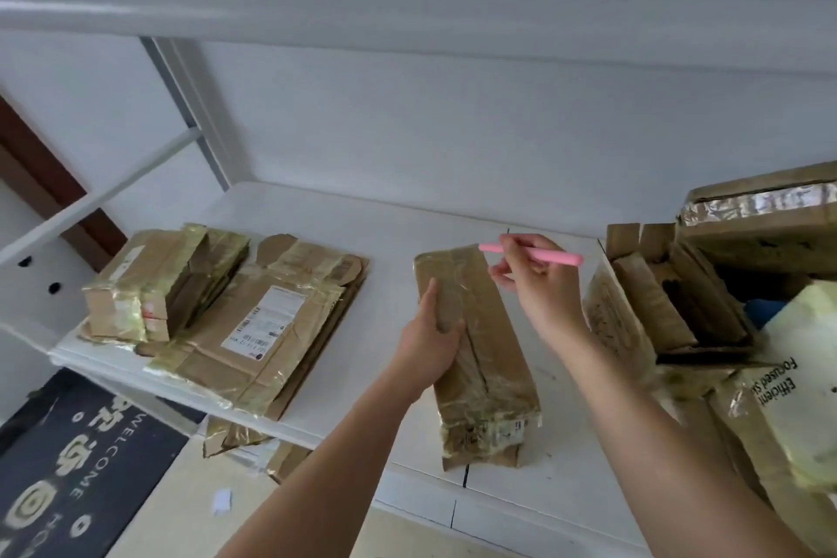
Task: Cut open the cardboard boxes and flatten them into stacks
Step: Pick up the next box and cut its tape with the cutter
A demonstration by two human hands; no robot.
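A long narrow cardboard box (487, 358), wrapped in shiny tape, lies on the white table (371, 267) in front of me. My left hand (432, 338) grips its left edge near the far end. My right hand (536, 281) hovers over the box's far right corner, holding a pink cutter (532, 253) like a pen, its tip pointing left above the box's far end. On the left of the table lies a stack of flattened boxes (267, 331), with a smaller pile of folded boxes (154, 281) on top.
At the right stand several unflattened boxes (679, 299), one open, plus a taped box (765, 213) on top and a pale yellow bag (801, 376). Cardboard scraps (240, 435) lie on the floor below the table edge. A dark welcome mat (77, 458) sits lower left.
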